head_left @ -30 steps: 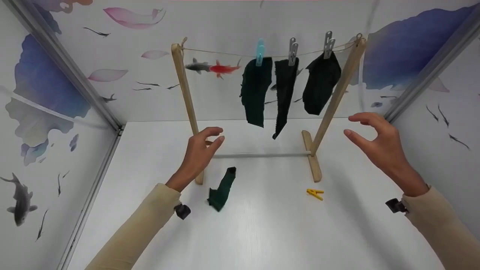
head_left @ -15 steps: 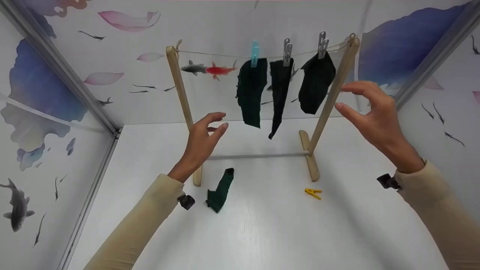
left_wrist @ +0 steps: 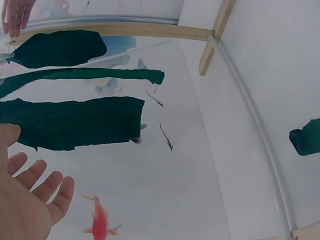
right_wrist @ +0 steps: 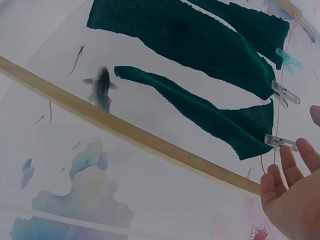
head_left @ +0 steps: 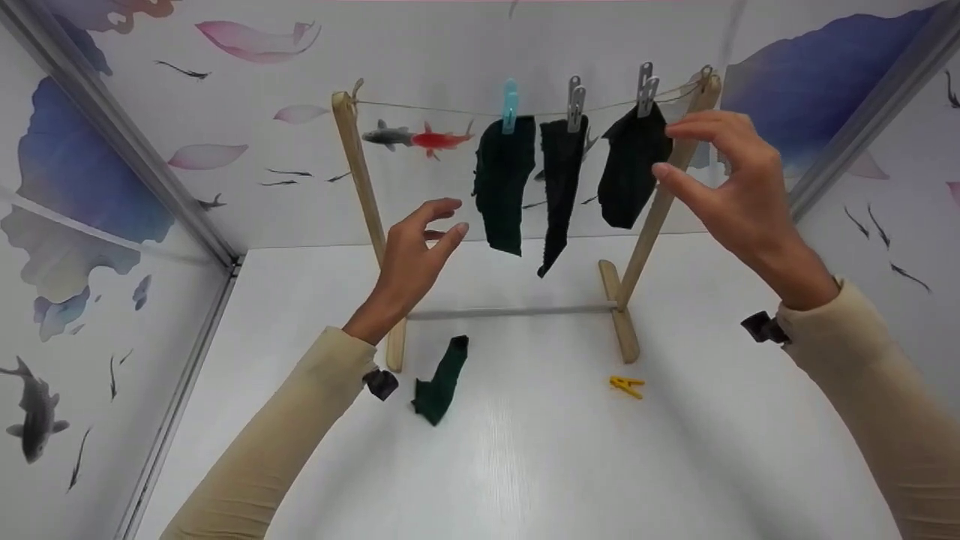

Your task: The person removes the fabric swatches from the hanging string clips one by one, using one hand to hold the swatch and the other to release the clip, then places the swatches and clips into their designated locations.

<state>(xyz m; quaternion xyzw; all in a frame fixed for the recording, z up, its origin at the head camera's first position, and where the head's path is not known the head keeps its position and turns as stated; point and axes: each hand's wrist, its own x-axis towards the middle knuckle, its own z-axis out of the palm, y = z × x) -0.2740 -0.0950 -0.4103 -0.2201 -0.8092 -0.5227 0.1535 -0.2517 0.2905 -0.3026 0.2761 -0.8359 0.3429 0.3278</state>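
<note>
Three dark green cloth pieces hang from a thin string point(head_left: 431, 109). A light blue clothespin point(head_left: 510, 109) holds the left cloth point(head_left: 505, 187), and grey clothespins point(head_left: 575, 110) hold the narrow middle cloth point(head_left: 561, 191) and the right cloth point(head_left: 630, 169). My right hand point(head_left: 742, 176) is raised beside the right cloth, thumb and fingers apart. In the right wrist view its fingertips are near the end grey clothespin point(right_wrist: 280, 142); whether they touch it I cannot tell. My left hand point(head_left: 412, 251) hovers left of the cloths, fingers loosely bent, holding nothing.
A wooden rack with a left post point(head_left: 360, 169) and a right post point(head_left: 637, 259) carries the string; a white bar point(head_left: 517, 311) joins its feet. On the white table point(head_left: 510, 465) lie another green cloth point(head_left: 441, 381) and a yellow clothespin point(head_left: 626, 387). Printed walls surround the table.
My right hand has risen and moved left, up to the right cloth. The left hand has risen a little and shifted slightly right. The cloths and clothespins stay in place.
</note>
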